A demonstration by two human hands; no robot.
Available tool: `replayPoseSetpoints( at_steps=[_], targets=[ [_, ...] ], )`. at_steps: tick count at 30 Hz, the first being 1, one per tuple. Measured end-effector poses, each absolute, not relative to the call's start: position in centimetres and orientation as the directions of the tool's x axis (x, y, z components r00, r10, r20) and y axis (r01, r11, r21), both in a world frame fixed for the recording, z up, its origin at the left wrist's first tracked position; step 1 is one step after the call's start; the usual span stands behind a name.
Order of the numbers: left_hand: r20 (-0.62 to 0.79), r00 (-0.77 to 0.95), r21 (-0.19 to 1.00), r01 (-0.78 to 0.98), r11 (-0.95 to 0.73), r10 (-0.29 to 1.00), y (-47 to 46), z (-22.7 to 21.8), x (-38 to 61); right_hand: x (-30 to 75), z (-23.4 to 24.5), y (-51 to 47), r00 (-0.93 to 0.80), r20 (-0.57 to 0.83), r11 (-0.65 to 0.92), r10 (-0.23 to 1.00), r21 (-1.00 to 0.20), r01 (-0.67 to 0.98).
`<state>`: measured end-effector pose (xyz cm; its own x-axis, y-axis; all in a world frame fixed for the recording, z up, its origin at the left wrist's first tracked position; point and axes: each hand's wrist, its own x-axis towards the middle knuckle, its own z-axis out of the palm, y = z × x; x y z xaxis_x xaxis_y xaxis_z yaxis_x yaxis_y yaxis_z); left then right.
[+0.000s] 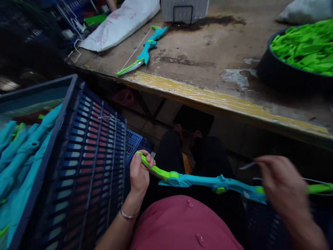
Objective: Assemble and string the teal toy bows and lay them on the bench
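Observation:
A toy bow [200, 180] with a turquoise body and lime-green limbs lies across my lap. My left hand [139, 172] is closed around the tip of its left green limb. Over the right end of the bow, my right hand [284, 187] is slightly blurred, with its fingers pinched on a white string [248, 166] whose loose end sticks out to the left. More string runs from behind this hand along the right limb. Part of that limb is hidden by the hand.
A strung bow [147, 50] lies on the worn wooden table [197, 52]. A black basin [275, 69] of green parts stands at the right. Left of me, a dark blue crate [91, 149] holds several turquoise bow bodies [28, 149]. A white sack [119, 24] and a grey container [183, 10] are farther back.

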<state>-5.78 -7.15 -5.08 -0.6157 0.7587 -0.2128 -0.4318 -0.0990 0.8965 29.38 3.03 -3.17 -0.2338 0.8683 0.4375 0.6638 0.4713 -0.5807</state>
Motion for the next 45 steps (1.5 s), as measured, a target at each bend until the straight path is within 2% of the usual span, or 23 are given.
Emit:
replayPoseSetpoints(
  at_steps=[1,3,6,10,19,32,38,42,45],
  targets=[
    [-0.177,-0.603,0.893,-0.431,-0.130,0.778,-7.1,-4.3,-5.3,26.3,-2.2,2.8,-0.319,0.449,0.543,0.835,-0.575,0.612],
    [-0.089,-0.572,0.883,-0.424,-0.201,0.815,-7.2,-2.8,-4.5,20.1,0.0,2.1,-0.429,0.426,0.593,0.797,-0.688,0.418],
    [0.027,-0.512,0.863,-0.422,-0.279,0.858,-7.8,-0.9,-3.5,13.2,3.0,0.7,-0.527,0.380,0.538,0.760,-0.823,0.183],
    [0.078,-0.432,0.829,-0.472,-0.299,0.899,-9.0,0.3,-3.2,9.9,5.0,-1.1,-0.572,0.375,0.498,0.729,-0.865,0.067],
    [0.100,-0.349,0.785,-0.548,-0.290,0.932,-9.4,0.0,-3.6,9.0,5.0,-2.6,-0.554,0.307,0.384,0.774,-0.923,0.026],
    [0.108,-0.295,0.760,-0.591,-0.270,0.949,-9.8,-0.5,-3.5,8.6,4.7,-3.3,-0.593,0.325,0.448,0.737,-0.891,0.069],
    [0.037,-0.325,0.770,-0.594,-0.234,0.945,-8.9,-0.2,-3.4,8.4,3.7,-4.1,-0.638,0.440,0.597,0.632,-0.801,0.039],
    [-0.062,-0.363,0.793,-0.583,-0.175,0.930,-8.4,0.6,-2.9,8.3,2.5,-4.2,-0.583,0.498,0.671,0.642,-0.733,0.113],
    [-0.132,-0.368,0.815,-0.569,-0.110,0.920,-8.4,1.3,-2.6,8.1,1.8,-4.0,-0.552,0.574,0.762,0.605,-0.619,0.191]
  ],
)
